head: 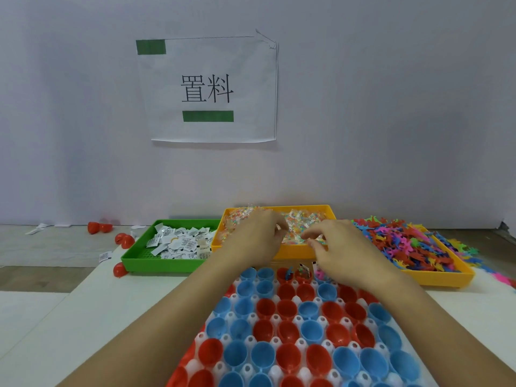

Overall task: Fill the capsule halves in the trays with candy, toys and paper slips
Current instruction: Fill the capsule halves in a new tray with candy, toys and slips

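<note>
Both hands' fingers [282, 227] pinch candy packets [296, 219] in the sideways-running middle tray [296, 254].

The left hand [255, 238] and right hand [339, 248] cover the near edge of the candy tray [307, 209] and part of the far capsule row, the white capsule tray [303, 344] runs off the bottom edge, and print on the paper slips [178, 243] is too small to read.
</note>
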A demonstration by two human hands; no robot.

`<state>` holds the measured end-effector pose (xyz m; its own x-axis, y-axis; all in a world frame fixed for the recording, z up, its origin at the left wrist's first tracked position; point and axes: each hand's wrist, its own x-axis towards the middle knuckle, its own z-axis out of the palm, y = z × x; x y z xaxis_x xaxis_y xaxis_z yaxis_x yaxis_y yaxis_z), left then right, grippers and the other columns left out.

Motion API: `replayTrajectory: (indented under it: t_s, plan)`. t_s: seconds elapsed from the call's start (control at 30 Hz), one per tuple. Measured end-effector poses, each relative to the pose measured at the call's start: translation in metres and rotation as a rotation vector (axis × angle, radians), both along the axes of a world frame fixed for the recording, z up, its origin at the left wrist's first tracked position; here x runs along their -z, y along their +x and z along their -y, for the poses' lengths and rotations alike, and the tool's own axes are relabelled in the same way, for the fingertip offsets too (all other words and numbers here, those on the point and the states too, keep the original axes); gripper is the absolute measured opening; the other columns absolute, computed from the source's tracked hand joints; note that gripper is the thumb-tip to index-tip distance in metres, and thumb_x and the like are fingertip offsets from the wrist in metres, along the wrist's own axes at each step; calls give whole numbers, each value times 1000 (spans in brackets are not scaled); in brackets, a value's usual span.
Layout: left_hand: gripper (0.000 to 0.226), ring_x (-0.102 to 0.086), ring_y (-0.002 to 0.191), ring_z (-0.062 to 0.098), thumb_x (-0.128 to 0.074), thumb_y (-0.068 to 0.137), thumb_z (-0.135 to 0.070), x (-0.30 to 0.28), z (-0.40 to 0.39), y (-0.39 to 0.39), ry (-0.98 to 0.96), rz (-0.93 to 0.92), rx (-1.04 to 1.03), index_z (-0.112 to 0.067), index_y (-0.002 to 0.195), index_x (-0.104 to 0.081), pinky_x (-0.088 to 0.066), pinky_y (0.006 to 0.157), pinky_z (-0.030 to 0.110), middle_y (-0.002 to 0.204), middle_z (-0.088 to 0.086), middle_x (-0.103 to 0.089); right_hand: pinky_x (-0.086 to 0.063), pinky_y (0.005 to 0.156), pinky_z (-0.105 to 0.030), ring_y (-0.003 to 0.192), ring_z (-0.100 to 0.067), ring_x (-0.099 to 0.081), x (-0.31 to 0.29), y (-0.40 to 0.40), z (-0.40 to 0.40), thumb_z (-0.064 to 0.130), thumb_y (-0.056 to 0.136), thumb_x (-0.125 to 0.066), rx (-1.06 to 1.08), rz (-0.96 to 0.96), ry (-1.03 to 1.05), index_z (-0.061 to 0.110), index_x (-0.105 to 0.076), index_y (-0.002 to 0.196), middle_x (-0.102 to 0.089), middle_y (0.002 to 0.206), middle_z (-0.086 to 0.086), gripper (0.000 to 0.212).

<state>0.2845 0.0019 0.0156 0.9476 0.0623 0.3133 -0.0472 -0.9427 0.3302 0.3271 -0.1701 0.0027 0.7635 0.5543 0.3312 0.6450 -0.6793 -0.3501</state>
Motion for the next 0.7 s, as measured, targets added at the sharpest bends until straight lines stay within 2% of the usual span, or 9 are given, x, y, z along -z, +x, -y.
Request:
replayTrajectory:
  t_s: [0.17,0.3,0.4,0.47,0.6,0.7]
  plan:
    - [30,-62,99,19,-69,90,-34,-7,6,28,-70,-244,-14,-11,108,-74,-49,78,28,111,6,-70,-51,97,-32,113,-10,-60,-4,-3,1,26,100,-52,-9,9,21,27,-69,122,-68,123,8,28]
    - [28,-60,91,19,-71,89,-30,-11,8,36,-26,-285,-29,-8,107,-73,-48,75,28,108,8,-71,-52,96,-33,111,-10,-61,-6,-5,1,27,99,-53,-18,1,31,29,-70,120,-69,120,10,27]
    - [19,-54,71,10,-69,91,-28,-5,10,33,-71,-215,-37,-10,98,-71,-43,63,22,88,2,-66,-52,93,-30,108,-8,-62,-7,-4,2,27,98,-54,-18,-8,54,29,-70,120,-69,119,10,27]
    - [13,-50,68,6,-68,92,-27,-3,10,25,-134,-116,-44,-15,88,-64,-39,57,21,79,-4,-59,-52,88,-26,102,-6,-63,-8,-4,2,27,98,-55,-16,-12,87,29,-71,119,-71,115,10,26]
    - [19,-61,69,11,-70,90,-22,-3,7,-1,-337,75,-33,-19,76,-57,-48,63,24,75,-3,-67,-54,85,-27,91,-3,-64,-12,-5,-1,29,94,-63,-17,-43,200,29,-70,117,-71,103,12,24]
    - [18,-65,59,12,-73,88,-19,-4,6,-25,-549,104,4,-16,75,-60,-53,60,29,66,2,-71,-51,75,-15,84,2,-65,-15,-10,-5,35,92,-69,-52,-111,288,31,-71,114,-69,97,18,23]
